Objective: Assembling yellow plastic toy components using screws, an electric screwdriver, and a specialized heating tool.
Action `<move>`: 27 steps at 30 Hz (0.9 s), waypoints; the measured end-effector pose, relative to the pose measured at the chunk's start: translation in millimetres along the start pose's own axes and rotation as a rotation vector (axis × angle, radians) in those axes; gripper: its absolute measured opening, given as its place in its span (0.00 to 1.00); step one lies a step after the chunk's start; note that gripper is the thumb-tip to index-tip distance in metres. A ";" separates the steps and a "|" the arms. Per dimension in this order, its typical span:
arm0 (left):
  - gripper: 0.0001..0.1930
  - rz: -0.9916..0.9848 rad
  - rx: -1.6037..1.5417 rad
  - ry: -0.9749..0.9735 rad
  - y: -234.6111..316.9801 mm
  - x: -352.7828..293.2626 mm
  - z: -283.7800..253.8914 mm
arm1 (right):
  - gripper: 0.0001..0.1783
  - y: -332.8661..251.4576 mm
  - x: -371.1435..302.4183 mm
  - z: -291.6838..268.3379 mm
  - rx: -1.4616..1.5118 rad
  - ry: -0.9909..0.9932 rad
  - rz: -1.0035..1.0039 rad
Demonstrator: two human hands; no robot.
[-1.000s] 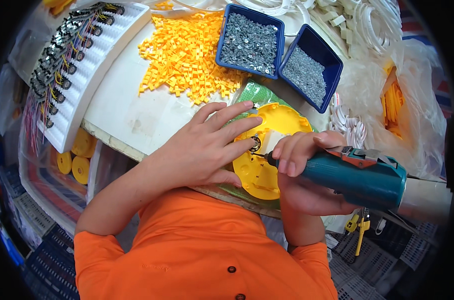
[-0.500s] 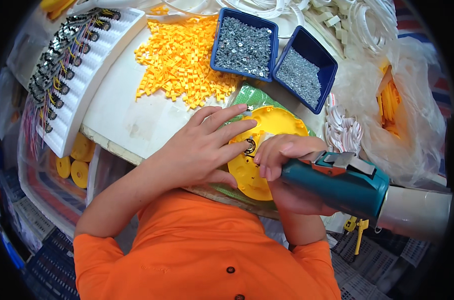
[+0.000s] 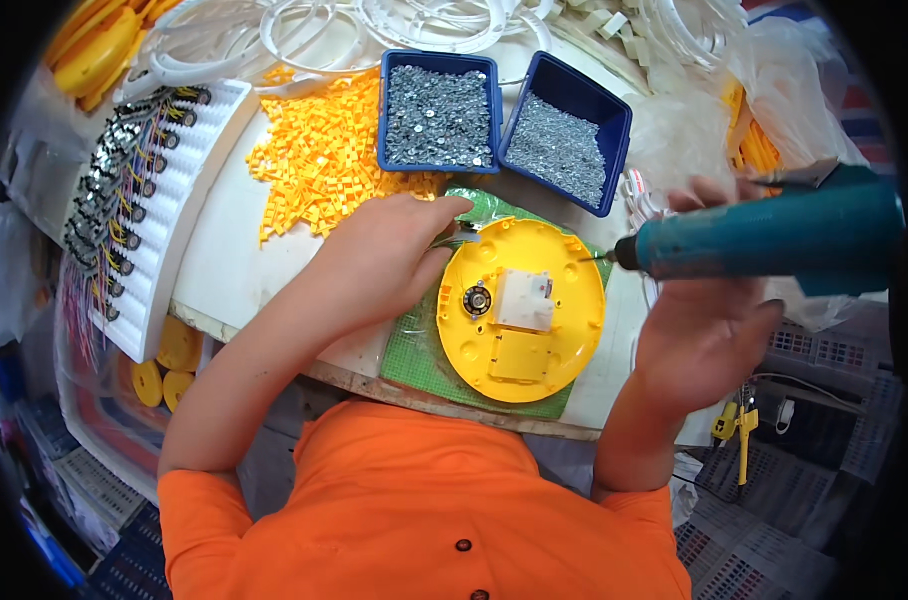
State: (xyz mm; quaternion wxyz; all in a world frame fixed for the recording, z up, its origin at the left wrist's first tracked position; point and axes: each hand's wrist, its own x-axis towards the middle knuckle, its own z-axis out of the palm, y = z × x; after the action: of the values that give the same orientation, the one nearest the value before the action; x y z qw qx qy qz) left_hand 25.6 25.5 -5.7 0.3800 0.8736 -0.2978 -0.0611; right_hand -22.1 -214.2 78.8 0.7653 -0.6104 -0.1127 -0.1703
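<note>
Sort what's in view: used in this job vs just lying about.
Job:
teal power screwdriver at right hand
round yellow shell
green mat under it
probably blue bins of small metal parts, foam tray of wired parts

Lying about, apparently:
small yellow pieces
yellow discs
plastic bag

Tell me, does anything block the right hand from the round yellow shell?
Nothing visible blocks the right hand; the teal screwdriver there points toward the yellow shell, and the left hand is by its upper-left edge.
</note>
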 end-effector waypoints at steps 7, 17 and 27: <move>0.17 0.345 0.256 0.089 13.4 -12.5 -19.4 | 0.20 20.3 -90.0 -38.1 -1.010 -0.156 -0.296; 0.17 0.185 0.139 0.252 -11.9 -62.2 -16.1 | 0.09 -36.7 -49.7 -30.6 0.225 -0.567 -0.182; 0.13 -0.090 0.062 0.397 0.5 -48.3 -8.3 | 0.12 -60.4 -26.7 15.3 1.035 -0.866 0.023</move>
State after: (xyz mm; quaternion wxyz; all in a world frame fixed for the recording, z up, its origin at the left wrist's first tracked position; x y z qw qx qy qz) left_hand -11.2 57.9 -5.3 0.4011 0.8921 -0.1796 0.1046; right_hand -70.1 -207.9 126.3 0.8466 -0.1792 -0.4700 0.1737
